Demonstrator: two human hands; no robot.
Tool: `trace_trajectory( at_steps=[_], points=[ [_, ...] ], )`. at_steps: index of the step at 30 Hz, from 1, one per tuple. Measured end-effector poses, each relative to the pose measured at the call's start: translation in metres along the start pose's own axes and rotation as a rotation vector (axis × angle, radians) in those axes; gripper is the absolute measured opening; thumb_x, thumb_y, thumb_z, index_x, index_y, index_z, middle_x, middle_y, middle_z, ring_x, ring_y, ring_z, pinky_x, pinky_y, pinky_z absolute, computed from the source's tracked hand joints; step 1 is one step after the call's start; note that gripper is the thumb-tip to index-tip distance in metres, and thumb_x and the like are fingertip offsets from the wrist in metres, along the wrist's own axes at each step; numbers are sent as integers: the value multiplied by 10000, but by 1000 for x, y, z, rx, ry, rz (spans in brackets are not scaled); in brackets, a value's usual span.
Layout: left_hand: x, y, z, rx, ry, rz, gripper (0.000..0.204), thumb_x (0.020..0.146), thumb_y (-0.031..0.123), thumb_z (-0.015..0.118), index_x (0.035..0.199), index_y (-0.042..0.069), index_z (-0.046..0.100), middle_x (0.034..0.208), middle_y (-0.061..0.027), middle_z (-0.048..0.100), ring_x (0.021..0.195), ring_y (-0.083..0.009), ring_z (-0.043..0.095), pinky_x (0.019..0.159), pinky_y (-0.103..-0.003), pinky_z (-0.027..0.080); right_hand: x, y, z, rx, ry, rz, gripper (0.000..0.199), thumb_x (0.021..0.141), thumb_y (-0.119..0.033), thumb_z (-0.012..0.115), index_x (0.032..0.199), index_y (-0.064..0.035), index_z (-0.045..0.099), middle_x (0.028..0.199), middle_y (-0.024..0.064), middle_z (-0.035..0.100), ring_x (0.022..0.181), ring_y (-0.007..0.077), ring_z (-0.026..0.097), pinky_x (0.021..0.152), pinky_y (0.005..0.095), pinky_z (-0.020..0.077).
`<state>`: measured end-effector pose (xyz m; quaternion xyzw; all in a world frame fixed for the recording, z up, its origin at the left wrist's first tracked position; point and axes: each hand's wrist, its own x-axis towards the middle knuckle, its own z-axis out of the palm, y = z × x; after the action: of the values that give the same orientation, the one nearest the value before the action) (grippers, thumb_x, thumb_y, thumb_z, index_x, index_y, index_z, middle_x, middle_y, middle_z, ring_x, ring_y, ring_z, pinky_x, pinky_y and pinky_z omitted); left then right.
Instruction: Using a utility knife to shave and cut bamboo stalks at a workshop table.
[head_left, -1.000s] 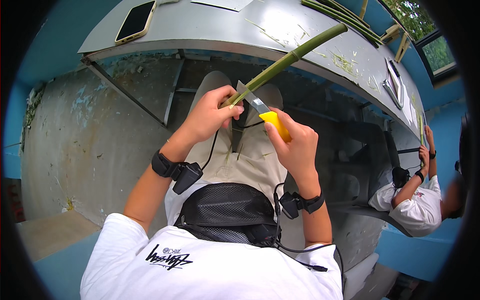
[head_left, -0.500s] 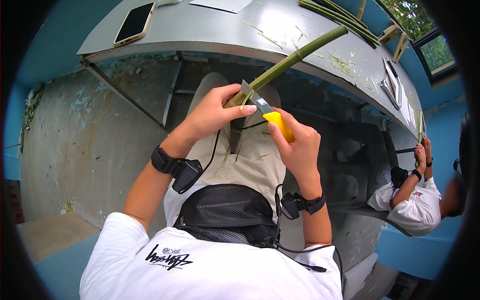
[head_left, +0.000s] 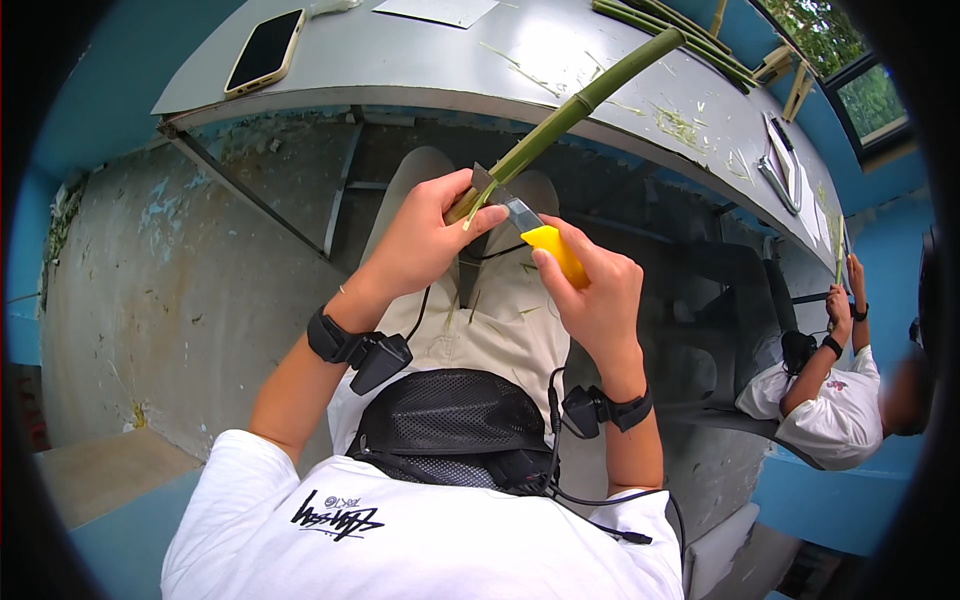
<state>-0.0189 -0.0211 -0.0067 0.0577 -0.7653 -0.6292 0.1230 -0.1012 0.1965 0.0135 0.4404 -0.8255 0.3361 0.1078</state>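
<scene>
My left hand (head_left: 425,230) is wrapped round the lower end of a green bamboo stalk (head_left: 585,100), which slants up to the right across the table's near edge. In my right hand (head_left: 608,295) is a yellow utility knife (head_left: 553,250) with its blade out. The blade lies across the bamboo just beyond my left fingers. A thin pale-green shaving (head_left: 479,204) curls off the stalk at the blade, beside my left thumb. My left fingers partly hide the bamboo's near end.
On the grey table (head_left: 400,60) lie a phone (head_left: 264,52), a white sheet (head_left: 437,10), scattered shavings (head_left: 678,126) and several bamboo stalks (head_left: 680,40). A metal tool (head_left: 778,182) rests toward the right. Another person (head_left: 825,400) sits at far right, holding a thin green strip.
The bamboo's far end has shifted slightly left and up. The shaving at the blade looks longer and hangs lower. Both hands keep their grip.
</scene>
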Motion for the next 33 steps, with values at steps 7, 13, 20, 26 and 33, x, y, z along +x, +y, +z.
trace_trajectory(
  at_steps=[7,13,20,26,33],
  points=[
    [-7,9,2,194,97,82,341,972,308,794,933,14,627,712,43,425,661,-71,331,574,-273,290,-3,-1,-4,28,26,-29,359,898,-239,783,1234,-113,754,767,84,744,597,243,697,581,329,523],
    [-11,11,5,278,175,141,388,956,322,810,880,-6,618,660,-7,402,643,-88,331,556,-290,302,-3,-4,-5,17,53,-56,382,893,-230,790,1255,-114,750,772,89,744,589,243,688,582,328,522],
    [-14,18,8,442,287,140,501,930,391,826,778,-6,563,590,-26,369,587,-121,306,523,-314,296,-3,-3,-3,27,75,-54,382,894,-223,790,1255,-105,750,768,93,740,588,244,685,580,328,520],
    [-16,13,6,421,251,168,465,933,358,821,767,10,560,572,-21,413,549,-116,354,523,-310,309,-3,-5,-2,34,57,-31,370,900,-223,784,1248,-105,753,764,93,737,589,246,687,580,331,519],
    [-18,9,3,311,191,186,309,987,275,724,888,5,611,640,-49,474,585,-135,421,561,-319,355,-3,-6,-4,19,68,-33,375,895,-218,792,1251,-107,753,771,99,740,598,254,693,589,327,529]
  ],
)
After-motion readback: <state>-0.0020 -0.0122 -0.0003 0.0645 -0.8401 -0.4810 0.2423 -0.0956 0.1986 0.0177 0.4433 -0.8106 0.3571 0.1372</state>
